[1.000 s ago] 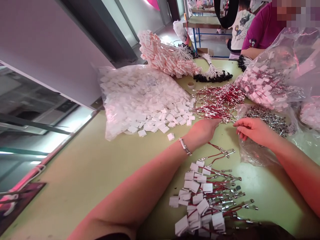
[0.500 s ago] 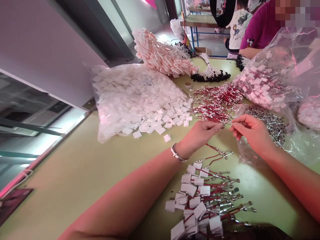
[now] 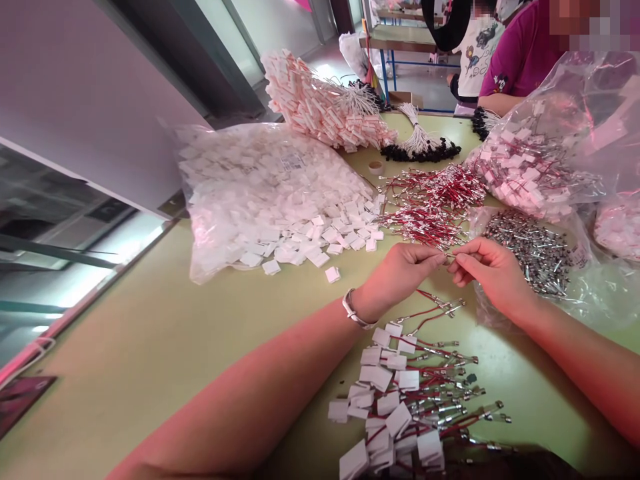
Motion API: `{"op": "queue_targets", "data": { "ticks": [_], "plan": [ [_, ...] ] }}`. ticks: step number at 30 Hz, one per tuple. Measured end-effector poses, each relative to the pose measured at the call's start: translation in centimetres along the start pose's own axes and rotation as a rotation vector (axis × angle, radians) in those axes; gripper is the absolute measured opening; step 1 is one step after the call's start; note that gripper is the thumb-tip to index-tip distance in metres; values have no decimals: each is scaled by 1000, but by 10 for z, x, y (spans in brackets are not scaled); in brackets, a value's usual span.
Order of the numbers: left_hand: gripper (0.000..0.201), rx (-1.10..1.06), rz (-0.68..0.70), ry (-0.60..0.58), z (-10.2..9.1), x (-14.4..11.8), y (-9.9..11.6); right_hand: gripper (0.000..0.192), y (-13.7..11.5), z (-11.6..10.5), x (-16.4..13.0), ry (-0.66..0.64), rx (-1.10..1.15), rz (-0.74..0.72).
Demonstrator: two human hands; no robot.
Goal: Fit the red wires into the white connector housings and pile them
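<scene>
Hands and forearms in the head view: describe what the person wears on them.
Both forearms are bare, with no sleeves in view. The left hand has a slim silver-coloured bangle at the wrist. The right hand shows no glove, ring or band.

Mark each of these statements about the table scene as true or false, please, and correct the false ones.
1. The left hand and the right hand meet fingertip to fingertip over the pale green table. True.
2. The clear plastic bag of small white square pieces lies at the person's right. False: it lies to the left.
3. A silver bracelet sits on the left wrist. True.
4. The loose pile of red wires with metal ends is sealed inside a bag. False: it lies bare on the table.
</scene>
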State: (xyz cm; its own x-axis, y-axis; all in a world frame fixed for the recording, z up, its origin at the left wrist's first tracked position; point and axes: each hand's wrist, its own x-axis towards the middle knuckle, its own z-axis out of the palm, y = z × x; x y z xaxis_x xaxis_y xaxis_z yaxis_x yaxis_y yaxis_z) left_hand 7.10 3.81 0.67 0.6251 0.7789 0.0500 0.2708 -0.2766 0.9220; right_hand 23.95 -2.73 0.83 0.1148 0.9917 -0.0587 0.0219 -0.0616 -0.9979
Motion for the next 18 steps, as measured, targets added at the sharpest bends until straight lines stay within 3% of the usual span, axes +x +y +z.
{"op": "queue_targets", "data": {
  "ticks": [6, 9, 15, 18],
  "plan": [
    [33, 587, 247, 4, 2, -9, -2, 17, 1, -4, 0, -125, 12, 129],
    [33, 772, 252, -46, 3, -9, -1, 18, 2, -4, 0, -137, 8, 162],
    [27, 445, 114, -113, -17, 7, -9, 11, 9, -2, 5, 0, -29, 125],
    [24, 365, -36, -236, -35, 10, -13, 8, 9, -1, 5, 1, -41, 112]
  ]
}}
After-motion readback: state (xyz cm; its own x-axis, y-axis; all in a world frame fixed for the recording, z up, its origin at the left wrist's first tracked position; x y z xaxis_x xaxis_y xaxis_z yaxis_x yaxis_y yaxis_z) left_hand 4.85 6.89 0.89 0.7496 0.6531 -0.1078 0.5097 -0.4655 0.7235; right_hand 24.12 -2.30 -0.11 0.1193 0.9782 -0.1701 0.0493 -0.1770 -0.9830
